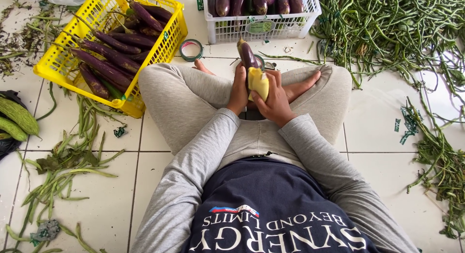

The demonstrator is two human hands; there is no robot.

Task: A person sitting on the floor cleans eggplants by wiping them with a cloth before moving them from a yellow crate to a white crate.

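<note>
Fingers (271, 91) of the right hand (275, 102) curl around a yellow wrap (258, 82) pressed against the lower part of an eggplant (247, 54), closed on it rather than spread; the left hand (238, 91) clasps the same eggplant from the other side, thumb and fingers shut round its stem end. The eggplant stands nearly upright between both hands, its dark tip pointing away from the person, held just above the crossed legs (184, 98) in grey trousers. Judging by the grip, the step in hand looks like wrapping or bundling the eggplant's base — the wrap seems only partly round it, so a next move would call for turning the eggplant while keeping the wrap tight, and something to fasten it. A green tape roll (192, 49) lies on the tiled floor just beyond the left knee, near a yellow basket (63, 64) of long eggplants. Ahead sits a white basket (261, 28) with more eggplants standing in it. Long beans (387, 25) are heaped to the right, loose bean trimmings (63, 170) scatter on the left, and two bitter gourds (17, 120) lie at the left edge.
</note>
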